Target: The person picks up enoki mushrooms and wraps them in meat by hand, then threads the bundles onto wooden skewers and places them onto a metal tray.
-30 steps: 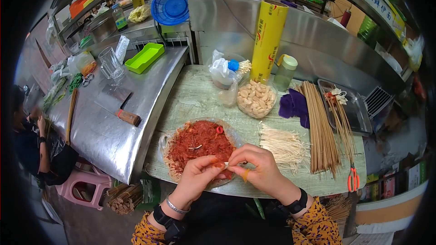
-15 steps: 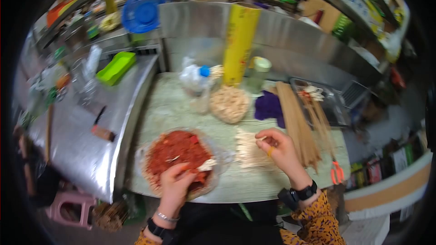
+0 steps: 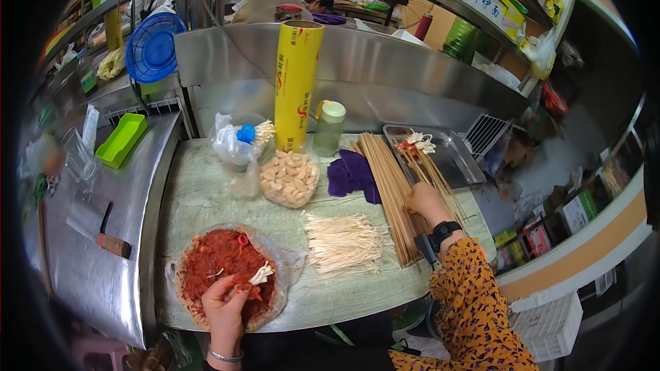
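Note:
My left hand point(image 3: 227, 302) pinches a small white mushroom bunch point(image 3: 262, 274) with red paste at its base, over the bag of red chili paste point(image 3: 223, 257). My right hand point(image 3: 426, 203) rests on the long bundle of wooden skewers point(image 3: 388, 196), its fingertips partly hidden, so what they hold cannot be made out. Between the hands lies a pile of thin white enoki mushrooms point(image 3: 344, 244). Loaded skewers with white and red tips point(image 3: 416, 143) lie across a metal tray point(image 3: 450, 158).
Behind the mushrooms are a bag of pale pieces point(image 3: 289, 178), a purple cloth point(image 3: 352, 175), a yellow roll point(image 3: 295, 86) and a green-lidded jar point(image 3: 330, 127). A knife point(image 3: 113, 244) and green tray point(image 3: 122, 140) lie left. Another person's head point(image 3: 319, 0) shows behind.
My right hand has moved right, from above the enoki pile to the skewers. My left hand still holds the mushroom bunch over the paste. The head view has shifted.

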`<state>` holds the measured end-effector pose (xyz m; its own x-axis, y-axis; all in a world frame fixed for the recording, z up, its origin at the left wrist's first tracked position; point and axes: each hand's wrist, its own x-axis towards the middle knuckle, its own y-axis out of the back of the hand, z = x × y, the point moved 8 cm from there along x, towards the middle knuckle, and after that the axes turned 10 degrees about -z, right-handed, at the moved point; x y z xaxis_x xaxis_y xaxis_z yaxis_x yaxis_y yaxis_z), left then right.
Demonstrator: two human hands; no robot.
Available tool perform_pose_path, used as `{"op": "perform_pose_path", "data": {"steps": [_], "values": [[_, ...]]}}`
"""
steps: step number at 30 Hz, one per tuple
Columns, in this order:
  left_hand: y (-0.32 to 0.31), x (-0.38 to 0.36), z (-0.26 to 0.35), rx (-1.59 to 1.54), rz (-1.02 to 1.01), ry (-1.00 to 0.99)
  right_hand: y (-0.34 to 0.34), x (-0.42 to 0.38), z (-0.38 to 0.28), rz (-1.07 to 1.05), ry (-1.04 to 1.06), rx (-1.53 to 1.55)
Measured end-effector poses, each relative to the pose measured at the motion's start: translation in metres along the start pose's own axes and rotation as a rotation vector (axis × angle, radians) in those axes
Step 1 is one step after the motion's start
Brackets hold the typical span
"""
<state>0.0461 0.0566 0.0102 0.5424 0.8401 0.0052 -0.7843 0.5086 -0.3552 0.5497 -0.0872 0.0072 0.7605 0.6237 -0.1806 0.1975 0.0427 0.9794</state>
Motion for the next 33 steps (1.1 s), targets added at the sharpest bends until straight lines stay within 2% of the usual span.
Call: {"op": "perform_pose_path", "data": {"steps": [1, 5, 7, 11, 13, 17, 21, 23, 25, 26, 28, 30, 33], "values": [[0.0, 0.0, -0.001, 0.004, -0.001, 0.004, 0.0, -0.002, -0.001, -0.083, -0.055, 0.029], [0.002, 0.001, -0.003, 0.013, -0.04, -0.006, 0.018, -0.02, -0.025, -0.115, -0.069, 0.062], [0.001, 0.0, -0.001, 0.006, -0.044, -0.014, 0.006, -0.015, -0.025, -0.227, -0.093, 0.147], [0.001, 0.0, 0.002, 0.011, -0.036, -0.043, 0.001, -0.007, -0.015, -0.199, -0.03, 0.215], [0.0, -0.001, 0.002, 0.012, -0.044, -0.042, 0.001, -0.012, -0.006, -0.22, -0.072, 0.377], [0.002, -0.001, 0.001, 0.027, -0.025, -0.043, 0.009, -0.019, 0.007, -0.171, -0.082, 0.442], [0.001, -0.001, 0.002, 0.041, -0.023, -0.016, 0.042, -0.04, 0.0, -0.131, 0.062, 0.393], [0.008, 0.001, -0.005, 0.007, 0.0, 0.01, 0.057, -0.067, -0.017, -0.283, 0.155, 0.889], [0.01, 0.004, -0.006, -0.058, 0.038, 0.04, 0.082, -0.106, -0.047, -0.28, 0.258, 1.174], [0.008, 0.004, -0.002, -0.194, 0.022, 0.034, 0.089, -0.123, -0.063, -0.25, 0.337, 1.29], [0.012, 0.006, 0.0, -0.397, 0.017, 0.008, 0.084, -0.15, -0.09, -0.244, 0.451, 1.435], [0.008, 0.006, 0.008, -0.453, 0.007, 0.009, 0.073, -0.179, -0.123, -0.28, 0.596, 1.57], [0.008, 0.008, 0.013, -0.472, 0.092, 0.013, 0.051, -0.22, -0.173, -0.238, 0.654, 1.713]]}}
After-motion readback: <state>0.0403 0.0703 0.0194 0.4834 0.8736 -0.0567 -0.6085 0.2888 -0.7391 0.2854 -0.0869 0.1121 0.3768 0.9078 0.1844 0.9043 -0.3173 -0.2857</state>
